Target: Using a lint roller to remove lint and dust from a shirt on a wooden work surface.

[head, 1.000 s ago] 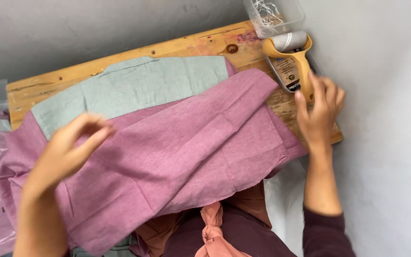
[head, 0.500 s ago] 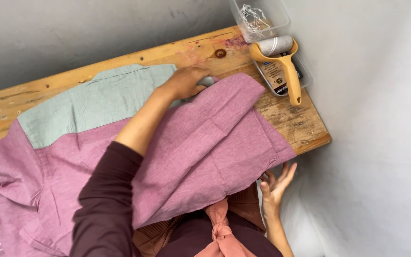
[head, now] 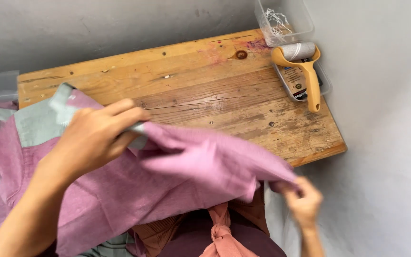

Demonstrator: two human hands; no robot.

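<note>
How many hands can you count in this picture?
2. The left hand grips the pink cloth over the table. The right hand pinches the cloth's corner off the table's near edge. None seems hidden.

Garment [head: 167,190] on table [head: 205,81] front-left — lint roller [head: 300,66] far right

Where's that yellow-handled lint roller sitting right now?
The lint roller lies at the far right corner of the wooden table in the head view, on a small flat tray just below a clear plastic box, away from both hands.
</note>
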